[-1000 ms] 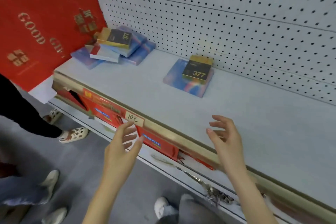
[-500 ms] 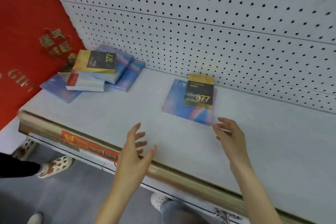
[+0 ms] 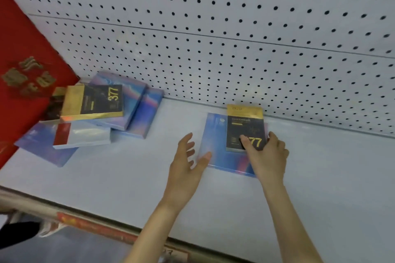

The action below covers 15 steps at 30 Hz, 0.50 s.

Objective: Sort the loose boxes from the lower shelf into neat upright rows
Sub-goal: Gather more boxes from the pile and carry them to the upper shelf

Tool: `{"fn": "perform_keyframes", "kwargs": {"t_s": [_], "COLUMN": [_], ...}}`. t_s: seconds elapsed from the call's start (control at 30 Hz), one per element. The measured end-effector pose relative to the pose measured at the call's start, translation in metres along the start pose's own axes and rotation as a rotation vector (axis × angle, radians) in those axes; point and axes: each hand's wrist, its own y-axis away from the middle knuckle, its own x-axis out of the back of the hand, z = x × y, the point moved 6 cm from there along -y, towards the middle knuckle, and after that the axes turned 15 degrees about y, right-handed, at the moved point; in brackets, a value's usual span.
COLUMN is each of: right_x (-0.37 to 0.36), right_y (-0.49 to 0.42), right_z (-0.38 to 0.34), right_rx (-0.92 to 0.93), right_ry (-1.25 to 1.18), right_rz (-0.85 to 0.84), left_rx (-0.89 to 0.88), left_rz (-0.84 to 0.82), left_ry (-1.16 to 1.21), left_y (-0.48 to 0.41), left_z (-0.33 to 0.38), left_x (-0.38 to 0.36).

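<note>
Black-gold box (image 3: 243,126) flat atop blue box (image 3: 215,134), loose pile (image 3: 119,111) leftward, perhaps five boxes

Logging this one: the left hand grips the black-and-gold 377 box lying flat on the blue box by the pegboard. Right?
Wrong hand. In the head view the right hand grips the black-and-gold 377 box, which lies flat on the blue box by the pegboard. The left hand is open and holds nothing.

Shelf (image 3: 128,173): smooth, matt, pale grey painted sheet. Pegboard back panel (image 3: 213,17): same matt finish, perforated. Black-and-gold box (image 3: 245,128): smooth card with a dark, near-matt face and a reflective, foil-like gold band. Blue box (image 3: 215,134) beneath it: glossy, iridescent sheen. Red-and-white box (image 3: 83,134), far left: shiny wrap showing glare. Red banner (image 3: 25,49): matt, with metallic gold lettering. Shelf edge strip (image 3: 85,218): brassy, dull sheen.
</note>
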Motion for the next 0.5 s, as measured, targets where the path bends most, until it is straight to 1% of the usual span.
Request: {"fn": "perform_keyframes", "kwargs": {"t_s": [0.13, 0.3, 0.4, 0.47, 0.5], "right_x": [-0.004, -0.005, -0.009, -0.014, -0.015], "right_y": [0.001, 0.031, 0.068, 0.095, 0.108], "right_z": [-0.007, 0.001, 0.015, 0.024, 0.024], "right_rx": [-0.034, 0.003, -0.051, -0.092, -0.107], "right_ry": [-0.007, -0.037, -0.158, -0.238, -0.266], "right_rz": [0.031, 0.033, 0.028, 0.051, 0.060], "left_rx": [0.090, 0.177, 0.261, 0.248, 0.227], "left_rz": [-0.126, -0.121, -0.111, -0.132, -0.158], "left_ry": [0.075, 0.161, 0.277, 0.322, 0.308], "left_y": [-0.012, 0.020, 0.040, 0.051, 0.057], "left_z": [-0.005, -0.019, -0.021, -0.017, -0.014], "left_x": [-0.021, -0.011, 0.006, 0.011, 0.011]}}
